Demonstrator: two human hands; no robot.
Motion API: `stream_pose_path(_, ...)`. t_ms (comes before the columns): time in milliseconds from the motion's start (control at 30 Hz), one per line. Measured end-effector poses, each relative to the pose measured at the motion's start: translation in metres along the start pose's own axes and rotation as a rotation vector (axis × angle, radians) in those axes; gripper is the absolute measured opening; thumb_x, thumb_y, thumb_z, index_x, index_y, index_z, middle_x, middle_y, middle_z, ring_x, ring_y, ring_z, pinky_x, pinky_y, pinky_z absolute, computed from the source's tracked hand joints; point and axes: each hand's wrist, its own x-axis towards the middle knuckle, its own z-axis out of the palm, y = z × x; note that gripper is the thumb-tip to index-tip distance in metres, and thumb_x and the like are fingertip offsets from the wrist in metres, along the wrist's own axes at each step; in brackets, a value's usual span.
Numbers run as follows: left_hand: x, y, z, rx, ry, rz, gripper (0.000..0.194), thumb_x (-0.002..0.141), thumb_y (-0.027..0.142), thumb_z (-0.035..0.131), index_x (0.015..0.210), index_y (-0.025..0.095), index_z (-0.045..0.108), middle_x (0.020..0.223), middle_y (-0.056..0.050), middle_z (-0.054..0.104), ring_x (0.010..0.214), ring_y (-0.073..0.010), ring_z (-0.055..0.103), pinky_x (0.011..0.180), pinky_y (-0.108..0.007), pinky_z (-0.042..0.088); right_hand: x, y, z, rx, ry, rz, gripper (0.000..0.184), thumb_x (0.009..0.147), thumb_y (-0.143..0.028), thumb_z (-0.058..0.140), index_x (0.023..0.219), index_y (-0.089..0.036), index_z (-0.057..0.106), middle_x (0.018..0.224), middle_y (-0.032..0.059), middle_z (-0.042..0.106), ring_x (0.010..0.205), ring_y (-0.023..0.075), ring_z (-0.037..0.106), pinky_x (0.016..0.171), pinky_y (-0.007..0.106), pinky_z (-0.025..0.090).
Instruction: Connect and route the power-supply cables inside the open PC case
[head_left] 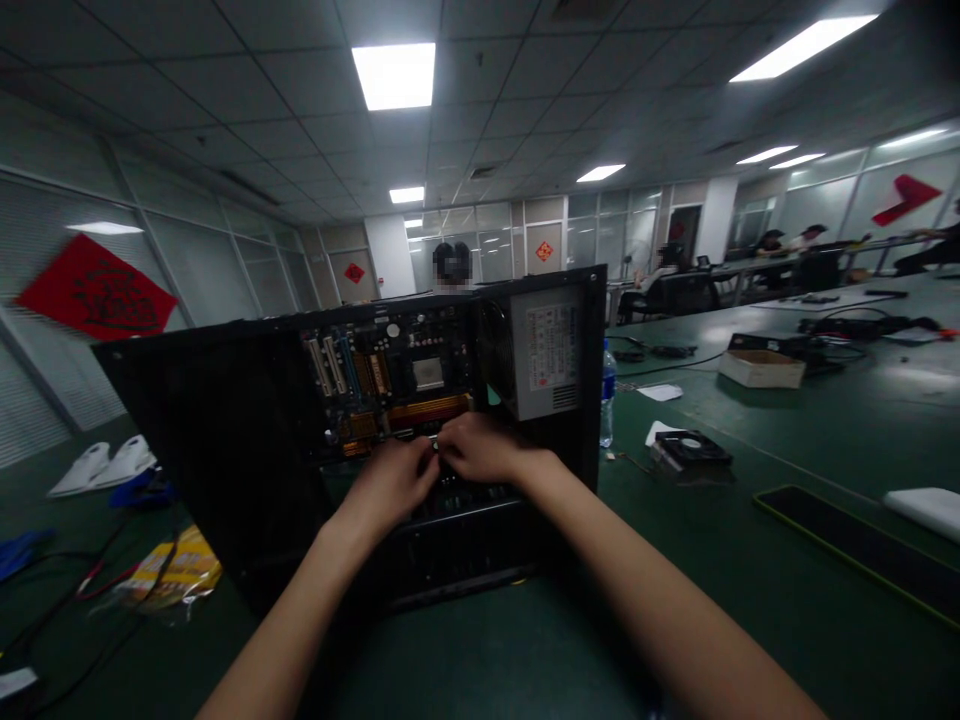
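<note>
An open black computer case (187,440) stands upright in front of me. Inside it I see a motherboard (352,372) with a square metal-topped processor (429,374), and a silver power supply (553,350) at the upper right. Both hands reach in at the board's lower edge, just below the orange memory slots (420,408). The fingers of my left hand (396,478) are closed together, nearly meeting those of my right hand (480,448), which are curled closed too. Whatever lies between the fingertips is too small and blurred to make out.
To the right are a water bottle (607,400), a cooling fan (691,452), a cardboard box (761,368) and a long dark mat (862,535). A yellow plastic packet (176,568), cables and white slippers (112,465) lie left. A person (452,265) is behind the case.
</note>
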Motion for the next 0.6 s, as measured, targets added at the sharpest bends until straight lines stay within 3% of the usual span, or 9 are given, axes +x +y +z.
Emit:
stream_pose_path(167,-0.0015,0.004,0.0003,0.125,0.058,-0.074,0.024,0.092,0.033,0.044,0.085,0.021,0.063,0.077,-0.006,0.069,0.07,-0.0198,0.064,0.059,-0.027,0.034,-0.0009,0.001,0.0038,-0.013,-0.065,0.059,0.023,0.086,-0.018,0.049,0.086,-0.016,0.073,0.089,0.0104,0.073,0.083,0.0201,0.066,0.068,0.027,0.042)
stream_pose_path(333,-0.0007,0.0012,0.0017,0.1,0.031,-0.065,0.024,0.092,0.034,0.044,0.083,0.021,0.063,0.079,-0.005,0.069,0.073,-0.0189,0.064,0.06,-0.027,0.035,-0.0074,0.0028,0.0088,-0.041,-0.478,0.332,0.028,0.08,-0.029,0.062,0.101,-0.013,0.072,0.097,0.0164,0.073,0.084,0.0259,0.069,0.06,0.029,0.046)
stream_pose_path(400,-0.0006,0.0013,0.0011,0.089,0.025,-0.064,0.023,0.092,0.033,0.044,0.083,0.021,0.063,0.08,-0.005,0.069,0.073,-0.0188,0.064,0.06,-0.027,0.035,-0.0093,0.0019,0.0084,-0.048,-0.576,0.391,0.036,0.077,-0.036,0.067,0.104,-0.011,0.072,0.099,0.0186,0.072,0.087,0.0283,0.069,0.063,0.03,0.048)
stream_pose_path(467,-0.0006,0.0016,0.0007,0.094,0.026,-0.071,0.024,0.092,0.035,0.044,0.083,0.021,0.062,0.08,-0.005,0.07,0.073,-0.019,0.064,0.059,-0.027,0.035,-0.0089,-0.0004,0.0071,-0.049,-0.53,0.361,0.041,0.08,-0.041,0.064,0.106,-0.011,0.071,0.101,0.019,0.072,0.09,0.029,0.069,0.065,0.031,0.048)
stream_pose_path(600,0.0004,-0.0026,0.0055,0.12,0.066,-0.147,0.029,0.094,0.038,0.04,0.087,0.021,0.063,0.081,-0.006,0.07,0.075,-0.0216,0.065,0.06,-0.028,0.036,-0.001,-0.0071,0.0035,-0.05,-0.2,0.386,0.044,0.095,-0.043,0.042,0.101,-0.013,0.073,0.099,0.0171,0.073,0.088,0.0252,0.069,0.065,0.029,0.046)
